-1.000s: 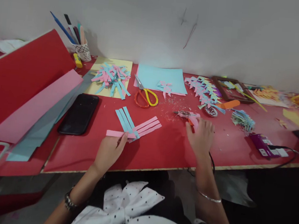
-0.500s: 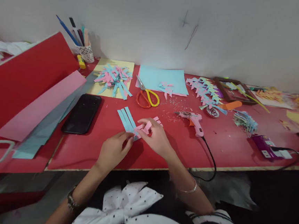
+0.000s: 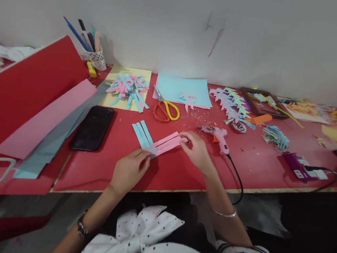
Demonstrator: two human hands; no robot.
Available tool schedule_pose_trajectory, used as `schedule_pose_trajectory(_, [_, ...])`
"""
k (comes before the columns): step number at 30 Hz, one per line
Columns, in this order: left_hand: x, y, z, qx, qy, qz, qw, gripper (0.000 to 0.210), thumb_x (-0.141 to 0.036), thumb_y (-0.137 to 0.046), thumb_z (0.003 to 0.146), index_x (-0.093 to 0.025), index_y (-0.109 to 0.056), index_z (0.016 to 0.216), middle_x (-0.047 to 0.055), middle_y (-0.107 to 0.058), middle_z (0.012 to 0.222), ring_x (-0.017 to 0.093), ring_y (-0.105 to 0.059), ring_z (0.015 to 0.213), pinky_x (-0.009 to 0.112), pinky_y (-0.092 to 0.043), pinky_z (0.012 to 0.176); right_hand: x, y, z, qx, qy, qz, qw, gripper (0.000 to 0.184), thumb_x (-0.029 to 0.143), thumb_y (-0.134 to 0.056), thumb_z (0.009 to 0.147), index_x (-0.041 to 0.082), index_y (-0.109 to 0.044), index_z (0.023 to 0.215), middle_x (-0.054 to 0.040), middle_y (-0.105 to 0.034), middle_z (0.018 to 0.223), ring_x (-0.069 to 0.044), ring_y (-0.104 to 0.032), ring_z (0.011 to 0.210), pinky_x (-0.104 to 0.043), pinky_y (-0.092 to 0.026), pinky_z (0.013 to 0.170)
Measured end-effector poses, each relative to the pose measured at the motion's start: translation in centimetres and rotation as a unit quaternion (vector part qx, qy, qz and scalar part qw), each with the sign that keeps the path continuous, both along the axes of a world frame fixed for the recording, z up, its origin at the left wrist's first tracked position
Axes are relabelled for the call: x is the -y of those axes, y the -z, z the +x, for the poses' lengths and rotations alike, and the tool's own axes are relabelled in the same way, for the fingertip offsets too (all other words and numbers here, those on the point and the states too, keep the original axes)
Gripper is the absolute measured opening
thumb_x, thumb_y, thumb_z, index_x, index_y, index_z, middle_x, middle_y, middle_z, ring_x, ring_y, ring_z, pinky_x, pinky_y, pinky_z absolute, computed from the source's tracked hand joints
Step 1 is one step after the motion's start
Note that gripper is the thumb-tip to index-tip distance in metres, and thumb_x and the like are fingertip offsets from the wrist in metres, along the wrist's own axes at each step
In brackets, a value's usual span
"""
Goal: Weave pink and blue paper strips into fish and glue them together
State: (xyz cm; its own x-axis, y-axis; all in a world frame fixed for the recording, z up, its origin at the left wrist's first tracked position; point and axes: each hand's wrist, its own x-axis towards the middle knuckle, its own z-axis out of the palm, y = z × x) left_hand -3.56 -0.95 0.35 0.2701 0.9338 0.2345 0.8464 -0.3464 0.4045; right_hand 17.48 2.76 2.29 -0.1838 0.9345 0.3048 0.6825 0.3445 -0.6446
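Blue paper strips [image 3: 142, 134] and pink paper strips [image 3: 167, 142] cross at one corner on the red table, interlaced there. My left hand [image 3: 131, 168] pinches that corner between thumb and fingers, covering part of it. My right hand [image 3: 195, 149] has its thumb and fingers closed on the far right end of a pink strip, which lies stretched out straight. The blue strips point up and to the left, apart from one another at their free ends.
Behind the hands lie scissors [image 3: 167, 110] and blue sheets [image 3: 186, 86]. A pink glue gun [image 3: 217, 135] with a black cord lies right, a black phone [image 3: 93, 129] left. A pile of strips [image 3: 130, 87], a braided paper piece [image 3: 231, 104] and a pen cup [image 3: 97, 60] stand farther back.
My right hand has moved right, away from the corner, and the curled pink strip is now drawn out flat. The left hand has stayed at the corner.
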Motion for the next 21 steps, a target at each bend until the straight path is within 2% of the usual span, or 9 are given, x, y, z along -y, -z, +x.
schedule_pose_trajectory(4, [0.0,0.1,0.1,-0.024,0.003,0.016,1.000,0.022,-0.019,-0.046,0.080,-0.021,-0.065,0.090,0.000,-0.069,0.088,0.014,-0.065,0.072,0.020,-0.045,0.051,-0.3,0.8,0.5,0.025,-0.008,0.007,1.000,0.017,0.017,-0.044,0.078,0.018,-0.057,0.088,-0.0065,-0.063,0.090,-0.017,-0.057,0.083,-0.029,-0.044,0.075])
schedule_pose_trajectory(8, [0.2,0.2,0.2,-0.072,0.033,0.040,0.996,0.023,-0.017,-0.046,0.080,-0.021,-0.065,0.091,0.001,-0.069,0.086,0.014,-0.064,0.077,0.020,-0.044,0.051,-0.5,1.5,0.6,0.044,0.000,0.018,0.999,0.019,0.017,-0.040,0.079,0.016,-0.057,0.089,-0.0080,-0.061,0.086,-0.017,-0.056,0.081,-0.030,-0.044,0.074])
schedule_pose_trajectory(12, [0.3,0.3,0.3,-0.106,0.045,0.067,0.991,0.023,-0.016,-0.046,0.079,-0.022,-0.066,0.090,0.001,-0.068,0.082,0.014,-0.064,0.072,0.019,-0.043,0.050,-0.7,2.0,0.5,0.052,0.005,0.015,0.999,0.022,0.016,-0.040,0.078,0.017,-0.056,0.092,-0.0077,-0.061,0.086,-0.018,-0.056,0.079,-0.030,-0.044,0.072])
schedule_pose_trajectory(21, [0.2,0.7,0.3,-0.116,0.046,0.090,0.988,0.025,-0.015,-0.044,0.080,-0.022,-0.065,0.092,0.002,-0.066,0.079,0.013,-0.062,0.072,0.019,-0.042,0.050,-0.7,2.4,0.6,0.038,0.045,0.002,0.998,0.021,0.019,-0.040,0.078,0.017,-0.055,0.093,-0.0072,-0.061,0.082,-0.017,-0.056,0.073,-0.030,-0.045,0.069])
